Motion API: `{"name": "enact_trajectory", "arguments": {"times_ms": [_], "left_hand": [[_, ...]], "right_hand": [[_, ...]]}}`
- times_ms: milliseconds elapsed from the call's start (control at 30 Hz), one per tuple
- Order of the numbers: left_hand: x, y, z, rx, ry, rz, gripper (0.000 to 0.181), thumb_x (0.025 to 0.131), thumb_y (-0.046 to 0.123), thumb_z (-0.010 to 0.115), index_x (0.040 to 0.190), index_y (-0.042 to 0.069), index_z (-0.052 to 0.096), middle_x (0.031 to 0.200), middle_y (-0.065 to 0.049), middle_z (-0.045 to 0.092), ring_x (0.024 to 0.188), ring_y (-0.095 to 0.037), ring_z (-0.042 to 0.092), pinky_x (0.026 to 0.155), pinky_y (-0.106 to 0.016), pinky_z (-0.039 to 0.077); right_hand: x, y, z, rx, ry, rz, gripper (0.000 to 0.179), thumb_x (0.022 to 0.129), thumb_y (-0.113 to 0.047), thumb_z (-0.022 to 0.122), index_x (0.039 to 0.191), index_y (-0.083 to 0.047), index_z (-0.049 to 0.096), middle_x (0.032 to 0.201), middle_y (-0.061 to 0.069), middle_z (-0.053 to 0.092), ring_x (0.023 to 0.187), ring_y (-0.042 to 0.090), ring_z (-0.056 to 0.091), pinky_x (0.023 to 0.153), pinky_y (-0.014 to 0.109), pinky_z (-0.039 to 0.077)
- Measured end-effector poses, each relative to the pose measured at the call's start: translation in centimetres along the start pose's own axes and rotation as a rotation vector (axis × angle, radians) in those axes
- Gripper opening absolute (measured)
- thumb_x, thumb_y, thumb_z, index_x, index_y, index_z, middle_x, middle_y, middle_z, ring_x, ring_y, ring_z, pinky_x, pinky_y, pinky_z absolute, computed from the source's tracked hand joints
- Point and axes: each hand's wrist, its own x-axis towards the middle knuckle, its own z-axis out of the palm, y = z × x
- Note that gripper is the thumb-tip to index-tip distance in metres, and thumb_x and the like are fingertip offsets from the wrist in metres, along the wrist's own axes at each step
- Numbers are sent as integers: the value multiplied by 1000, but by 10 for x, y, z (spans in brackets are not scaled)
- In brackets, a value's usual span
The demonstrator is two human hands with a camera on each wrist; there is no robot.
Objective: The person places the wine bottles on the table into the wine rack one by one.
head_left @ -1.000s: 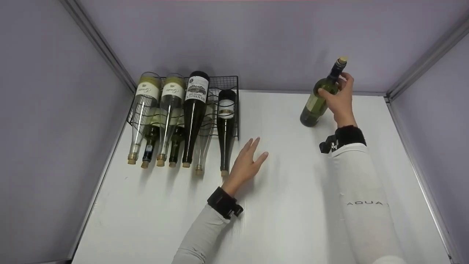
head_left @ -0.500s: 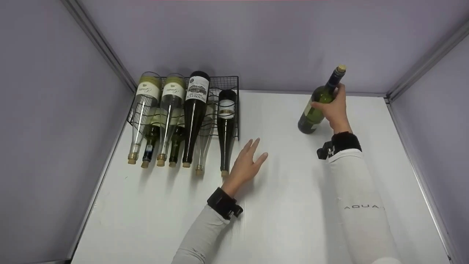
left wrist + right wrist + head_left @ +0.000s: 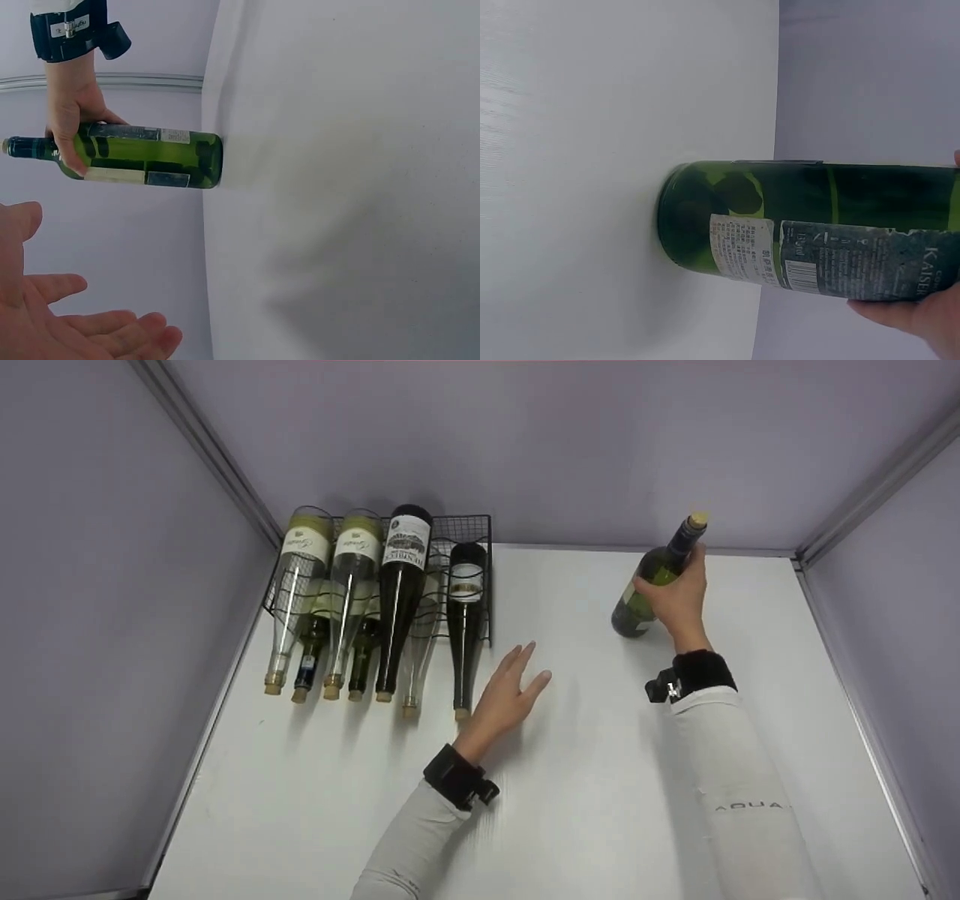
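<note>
My right hand (image 3: 679, 596) grips a green wine bottle (image 3: 637, 604) around its upper body, just below the neck. The bottle is corked and stands upright, its base right at the white table in the right wrist view. A torn dark label and a white sticker (image 3: 742, 247) show on its side. My left hand (image 3: 502, 697) holds nothing; its fingers are spread, palm toward the bottle. Close beside it lies the corked neck of a dark bottle (image 3: 466, 622) in a black wire rack (image 3: 489, 540).
Several corked bottles lie in the rack in two layers, necks toward me, among them a clear bottle (image 3: 352, 562) and a dark bottle with a white label (image 3: 405, 544). Grey panels (image 3: 600, 450) wall in the white table (image 3: 570, 810) at the back and sides.
My right hand has brought the green bottle down and toward me, and it has gone from tilted in the air to standing at the table. The left hand has stayed in place.
</note>
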Motion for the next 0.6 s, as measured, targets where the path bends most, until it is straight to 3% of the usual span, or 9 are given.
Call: {"name": "enact_trajectory", "arguments": {"times_ms": [433, 600], "left_hand": [[0, 1, 1, -18, -14, 16, 62, 101, 54, 43, 150, 15, 42, 148, -11, 43, 136, -26, 40, 110, -42, 34], [0, 5, -2, -74, -24, 28, 60, 102, 51, 45, 148, 13, 43, 142, -10, 49, 129, -25, 48, 104, -41, 41]], "right_hand": [[-28, 5, 7, 25, 45, -164, 82, 73, -4, 81, 141, -5, 36, 132, 12, 48, 125, 24, 46, 108, 38, 32], [-39, 5, 12, -30, 49, -261, 80, 71, -2, 81, 138, 0, 37, 127, 16, 47, 121, 28, 47, 106, 38, 33]]}}
